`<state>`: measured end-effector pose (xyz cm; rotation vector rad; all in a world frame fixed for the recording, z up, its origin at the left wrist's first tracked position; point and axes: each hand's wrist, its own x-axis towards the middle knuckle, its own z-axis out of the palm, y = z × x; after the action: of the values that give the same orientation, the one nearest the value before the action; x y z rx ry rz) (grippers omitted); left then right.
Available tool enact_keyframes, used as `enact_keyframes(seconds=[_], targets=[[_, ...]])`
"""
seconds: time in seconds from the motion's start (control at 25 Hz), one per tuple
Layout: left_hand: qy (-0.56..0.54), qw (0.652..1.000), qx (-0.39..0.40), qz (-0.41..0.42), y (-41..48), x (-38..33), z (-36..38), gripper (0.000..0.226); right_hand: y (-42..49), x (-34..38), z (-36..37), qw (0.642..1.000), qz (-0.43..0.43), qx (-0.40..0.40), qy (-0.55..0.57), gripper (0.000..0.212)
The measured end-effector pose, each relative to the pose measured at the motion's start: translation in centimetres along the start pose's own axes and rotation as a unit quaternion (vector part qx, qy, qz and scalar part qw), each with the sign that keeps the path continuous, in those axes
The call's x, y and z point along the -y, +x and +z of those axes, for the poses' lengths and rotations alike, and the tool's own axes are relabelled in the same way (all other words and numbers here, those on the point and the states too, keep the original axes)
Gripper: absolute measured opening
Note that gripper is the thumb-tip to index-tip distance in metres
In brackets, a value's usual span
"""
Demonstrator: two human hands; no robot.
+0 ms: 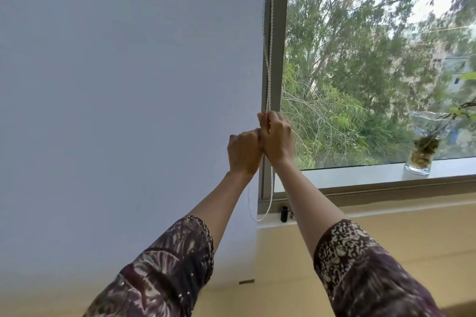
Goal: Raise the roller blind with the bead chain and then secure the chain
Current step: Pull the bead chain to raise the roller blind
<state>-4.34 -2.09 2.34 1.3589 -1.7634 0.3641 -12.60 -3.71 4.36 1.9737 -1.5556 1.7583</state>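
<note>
A pale grey roller blind [128,85] covers the left window pane down past the sill; its bottom bar end [246,281] shows low down. A white bead chain [270,33] hangs along the blind's right edge in front of the grey window frame [279,33]. My right hand [277,136] is closed around the chain, the upper of the two. Just below and left of it, touching it, my left hand [243,152] is also closed on the chain. Under the hands the chain's loop [260,217] hangs slack near the sill.
A glass vase with a plant [421,157] stands on the sill [360,175] at the right. A small black fitting [284,213] sits on the lower frame by the chain's loop. A beige wall [386,239] runs under the window. Trees fill the uncovered pane.
</note>
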Motion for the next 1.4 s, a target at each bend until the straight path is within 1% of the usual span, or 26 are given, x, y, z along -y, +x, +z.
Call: enact_keyframes(seconds=[0.08, 0.28, 0.44, 0.56, 0.64, 0.76, 0.84, 0.92, 1.0, 1.04, 1.12, 1.2, 1.28, 1.4], targets=[[-0.003, 1.000, 0.002, -0.022, -0.5, 0.0, -0.1, 0.021, 0.2, 0.3, 0.3, 1.000, -0.022, -0.006, 0.016, 0.028], [-0.051, 0.996, -0.010, -0.077, -2.0, 0.3, -0.2, 0.022, -0.8, 0.4, 0.4, 0.999, -0.014, -0.042, 0.021, 0.028], [-0.101, 0.990, -0.033, -0.096, -3.3, 0.2, -0.8, 0.020, -2.3, 1.6, 0.2, 0.997, -0.007, -0.063, 0.050, 0.024], [-0.115, 0.988, -0.040, -0.094, -4.2, 0.2, -1.5, 0.019, -3.1, 2.1, -0.2, 0.995, -0.012, -0.067, 0.067, 0.025], [-0.120, 0.988, -0.047, -0.087, -4.7, 0.0, -2.2, 0.020, -3.3, 2.5, -0.6, 0.996, -0.022, -0.073, 0.053, 0.025], [-0.141, 0.985, -0.061, -0.075, -5.2, 0.2, -3.2, 0.023, -3.7, 2.6, -1.1, 0.996, -0.023, -0.084, -0.010, 0.027], [-0.148, 0.985, -0.060, -0.069, -5.7, 0.4, -3.9, 0.023, -4.1, 2.5, -1.5, 0.997, -0.022, -0.072, -0.036, 0.030], [-0.158, 0.983, -0.059, -0.069, -6.0, 1.1, -4.6, 0.022, -4.3, 2.7, -1.9, 0.999, 0.009, -0.050, 0.001, 0.024], [-0.162, 0.983, -0.061, -0.067, -6.6, 1.6, -5.3, 0.023, -4.0, 3.7, -2.4, 0.994, 0.057, -0.032, 0.087, 0.019], [-0.160, 0.983, -0.060, -0.067, -6.7, 1.8, -5.7, 0.023, -3.9, 4.3, -2.6, 0.989, 0.073, -0.031, 0.126, 0.019], [-0.158, 0.983, -0.058, -0.072, -7.0, 2.3, -6.5, 0.024, -4.0, 5.8, -3.0, 0.982, 0.089, -0.039, 0.164, 0.018], [-0.155, 0.983, -0.056, -0.077, -7.3, 2.6, -7.3, 0.025, -4.9, 6.4, -2.7, 0.988, 0.074, -0.055, 0.123, 0.015], [-0.159, 0.982, -0.057, -0.080, -7.5, 3.0, -8.1, 0.026, -6.6, 6.7, -2.3, 0.996, 0.038, -0.073, 0.037, 0.022], [-0.170, 0.981, -0.051, -0.081, -7.7, 3.3, -9.2, 0.028, -8.5, 7.9, -2.2, 0.994, 0.020, -0.107, 0.004, 0.024]])
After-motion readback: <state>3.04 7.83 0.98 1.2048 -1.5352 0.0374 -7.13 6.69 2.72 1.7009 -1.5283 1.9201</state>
